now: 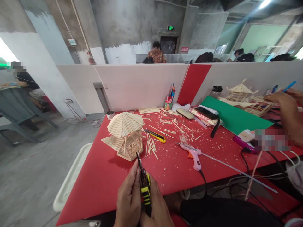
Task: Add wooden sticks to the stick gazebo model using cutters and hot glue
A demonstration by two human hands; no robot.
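Right hand (156,201), pointed forward, was clasped round black-and-yellow pliers (146,196), left hand (129,196) angled in alongside, its grip impossible to tell; ahead, on the red table (99,186), stood the pale wooden model (125,124), ribbed, cone-topped, angular-based, beside loose thin sticks (151,145).

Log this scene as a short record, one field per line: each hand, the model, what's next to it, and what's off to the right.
Right hand: around a black-and-yellow hand tool
Left hand: close beside the tool; its grip is unclear
Model: stick-built pavilion on a red tabletop
Beside the model: loose sticks, yellow utility knife
Off to the right: pink glue gun, green sheet
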